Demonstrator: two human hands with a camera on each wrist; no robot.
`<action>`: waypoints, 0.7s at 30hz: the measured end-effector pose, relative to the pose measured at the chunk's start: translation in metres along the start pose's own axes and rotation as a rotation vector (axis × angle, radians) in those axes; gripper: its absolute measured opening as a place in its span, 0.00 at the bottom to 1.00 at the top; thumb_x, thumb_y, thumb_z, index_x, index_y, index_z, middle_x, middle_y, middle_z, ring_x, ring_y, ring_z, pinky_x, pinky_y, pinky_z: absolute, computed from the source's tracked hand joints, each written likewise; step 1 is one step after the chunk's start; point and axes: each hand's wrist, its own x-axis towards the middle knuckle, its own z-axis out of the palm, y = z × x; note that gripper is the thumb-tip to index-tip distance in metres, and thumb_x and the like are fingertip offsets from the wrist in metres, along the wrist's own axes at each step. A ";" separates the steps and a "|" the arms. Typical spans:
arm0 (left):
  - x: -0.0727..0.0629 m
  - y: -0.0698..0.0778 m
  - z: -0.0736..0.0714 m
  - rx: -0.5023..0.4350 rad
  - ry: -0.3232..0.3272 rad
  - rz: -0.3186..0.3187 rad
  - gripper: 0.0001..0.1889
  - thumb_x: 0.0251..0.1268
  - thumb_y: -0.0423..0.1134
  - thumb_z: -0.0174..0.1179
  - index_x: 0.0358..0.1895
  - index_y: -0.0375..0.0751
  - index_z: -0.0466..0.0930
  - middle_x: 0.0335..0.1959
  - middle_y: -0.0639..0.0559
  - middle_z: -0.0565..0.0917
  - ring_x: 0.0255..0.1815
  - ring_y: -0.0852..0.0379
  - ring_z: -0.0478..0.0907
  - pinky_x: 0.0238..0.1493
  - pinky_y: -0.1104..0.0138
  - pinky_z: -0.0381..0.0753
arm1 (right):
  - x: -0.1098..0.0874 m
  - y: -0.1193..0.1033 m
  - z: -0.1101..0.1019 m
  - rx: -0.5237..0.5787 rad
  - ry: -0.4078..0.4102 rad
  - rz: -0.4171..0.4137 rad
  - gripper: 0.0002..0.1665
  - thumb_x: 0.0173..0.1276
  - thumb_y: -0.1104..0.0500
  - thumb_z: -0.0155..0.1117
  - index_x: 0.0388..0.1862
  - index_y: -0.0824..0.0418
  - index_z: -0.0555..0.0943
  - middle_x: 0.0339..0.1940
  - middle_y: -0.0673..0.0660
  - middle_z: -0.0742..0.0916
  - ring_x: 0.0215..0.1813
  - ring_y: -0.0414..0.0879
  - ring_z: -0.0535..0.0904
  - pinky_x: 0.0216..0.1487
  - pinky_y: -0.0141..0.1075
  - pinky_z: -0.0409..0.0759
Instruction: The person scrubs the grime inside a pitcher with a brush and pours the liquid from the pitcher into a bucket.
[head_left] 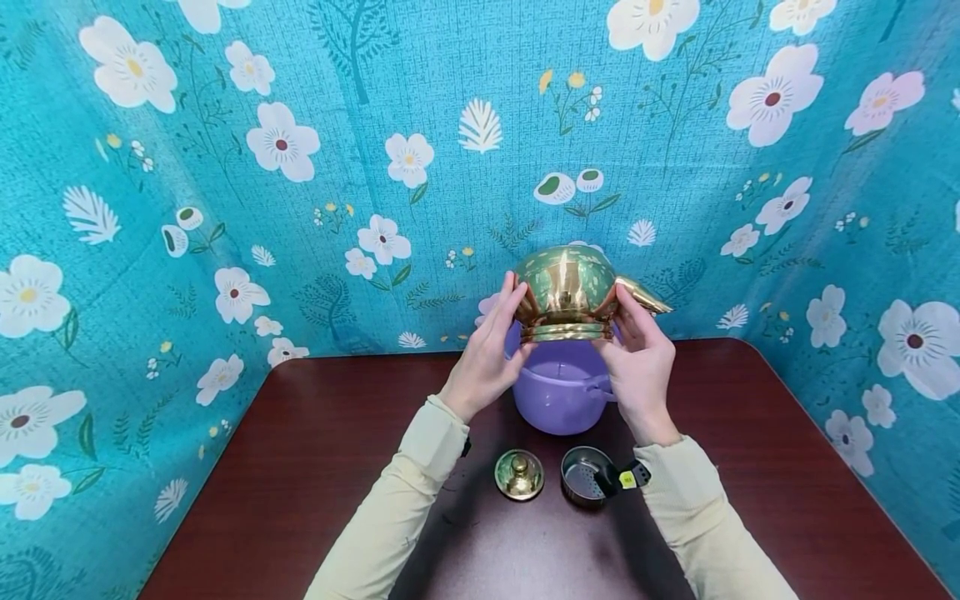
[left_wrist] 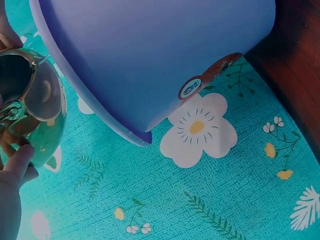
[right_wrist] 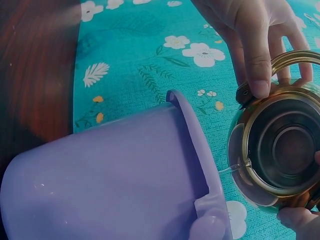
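Note:
A shiny gold teapot [head_left: 566, 287] is held upside down above a purple bucket [head_left: 558, 404], its spout [head_left: 643, 295] pointing right. My left hand [head_left: 487, 354] grips the teapot's left side. My right hand [head_left: 641, 358] holds the other side, close to the spout. In the right wrist view, the teapot's round opening [right_wrist: 287, 147] shows a dark inside, and a thin stream of water [right_wrist: 230, 169] runs from its rim toward the bucket. The left thumb presses on the gold handle's [right_wrist: 300, 56] mount there. Both hands are only partly visible in the left wrist view.
A gold lid with a knob [head_left: 519, 473] lies on the dark red table [head_left: 330, 467] in front of the bucket. To its right stands a small metal strainer [head_left: 585, 477], partly covered by the right wrist strap. Blue floral cloth [head_left: 450, 208] hangs behind and at both sides.

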 end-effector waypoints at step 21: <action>-0.001 -0.001 0.000 0.027 0.035 0.046 0.44 0.56 0.23 0.63 0.75 0.35 0.50 0.77 0.33 0.51 0.75 0.47 0.60 0.51 0.64 0.79 | -0.002 -0.001 0.001 0.092 -0.024 -0.029 0.43 0.53 0.85 0.59 0.68 0.61 0.71 0.70 0.63 0.74 0.71 0.52 0.69 0.61 0.28 0.72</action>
